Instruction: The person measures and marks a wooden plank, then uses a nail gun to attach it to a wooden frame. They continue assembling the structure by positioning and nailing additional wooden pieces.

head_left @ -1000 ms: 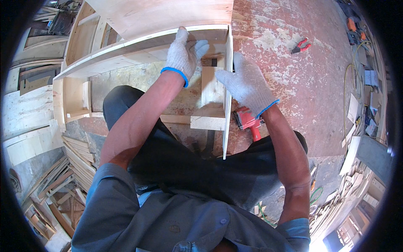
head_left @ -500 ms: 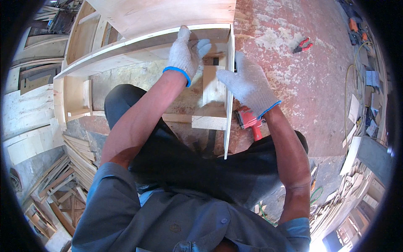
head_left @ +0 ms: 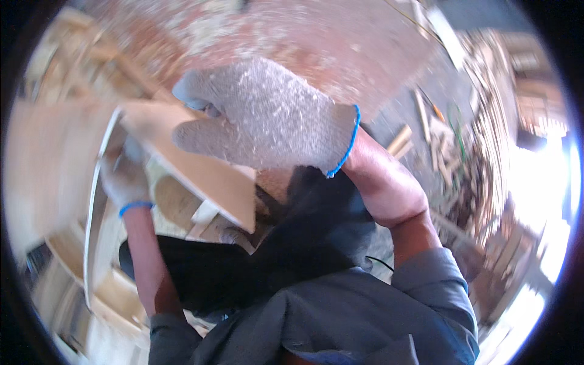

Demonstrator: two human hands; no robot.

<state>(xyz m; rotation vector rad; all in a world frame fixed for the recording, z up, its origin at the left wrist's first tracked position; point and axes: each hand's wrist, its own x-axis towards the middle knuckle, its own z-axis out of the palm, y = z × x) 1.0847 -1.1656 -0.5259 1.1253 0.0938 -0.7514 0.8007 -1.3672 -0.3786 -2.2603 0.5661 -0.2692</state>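
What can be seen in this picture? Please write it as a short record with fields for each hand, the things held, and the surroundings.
right hand: right hand in a grey knit glove with a blue cuff, gripping the wooden panel from above
left hand: left hand in a matching glove, low at the left, partly hidden behind the panel, at the wooden frame; grip unclear
panel: flat, pale wood, tilted, blurred
floor: reddish floor dusted with sawdust
surroundings: wood scraps piled at the right
clothing: grey shirt, dark trousers

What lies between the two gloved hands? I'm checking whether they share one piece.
In the head view, a flat wooden panel spans the stretch from the right hand to the left hand; motion blur hides the left grip.
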